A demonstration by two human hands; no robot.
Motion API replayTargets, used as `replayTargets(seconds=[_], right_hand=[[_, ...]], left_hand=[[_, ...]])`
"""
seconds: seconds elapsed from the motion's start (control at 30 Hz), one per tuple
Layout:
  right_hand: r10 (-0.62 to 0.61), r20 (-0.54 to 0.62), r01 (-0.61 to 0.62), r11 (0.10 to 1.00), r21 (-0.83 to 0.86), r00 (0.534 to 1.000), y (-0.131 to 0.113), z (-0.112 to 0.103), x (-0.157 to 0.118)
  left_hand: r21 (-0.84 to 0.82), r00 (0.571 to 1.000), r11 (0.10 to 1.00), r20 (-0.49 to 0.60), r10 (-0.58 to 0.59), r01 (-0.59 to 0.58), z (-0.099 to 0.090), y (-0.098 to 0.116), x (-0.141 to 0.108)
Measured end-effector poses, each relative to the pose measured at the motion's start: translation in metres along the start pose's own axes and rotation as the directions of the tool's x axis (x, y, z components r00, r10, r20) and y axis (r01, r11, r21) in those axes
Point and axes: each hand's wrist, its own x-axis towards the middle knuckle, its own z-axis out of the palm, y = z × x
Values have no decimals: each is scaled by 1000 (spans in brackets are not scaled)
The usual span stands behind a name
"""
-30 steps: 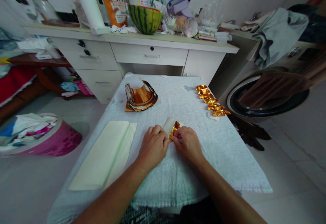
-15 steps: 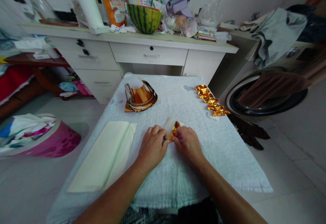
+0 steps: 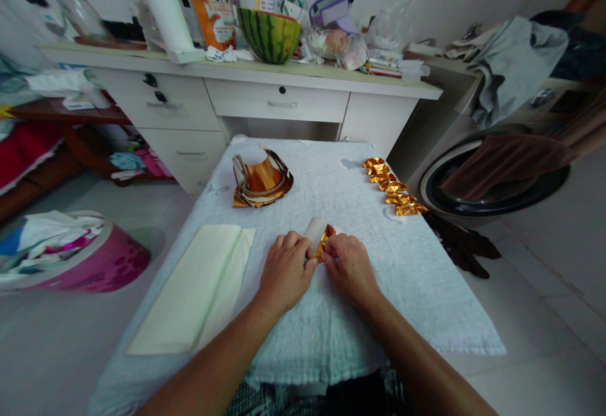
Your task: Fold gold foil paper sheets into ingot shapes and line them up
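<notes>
The pale cloth (image 3: pixel 331 327) is spread under everything, with the folded pale paper (image 3: pixel 194 290) laid at near left, the curled gold sheets (image 3: pixel 262 179) set at far left and the row of folded gold pieces (image 3: pixel 389 185) lined up at far right. At near centre, the left hand (image 3: pixel 286 274) is curled low at the work, but what is gripped by it cannot be told; by the right hand (image 3: pixel 353 271), thumb and fingers drawn nearly together, the small gold foil piece (image 3: pixel 326 236) is pinched. That foil is seen between the hands, beside the white strip (image 3: pixel 314 230), its near end partly hidden by fingers. A fold seems to be being shaped; light, even pressure is called for, with the edges kept lined up.
</notes>
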Motion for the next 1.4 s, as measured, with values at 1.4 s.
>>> replayTargets(seconds=[1.4], right_hand=[[19, -101, -11, 997, 78, 995, 14, -3, -10]], left_hand=[[-83, 998, 996, -46, 37, -41, 1, -3, 0]])
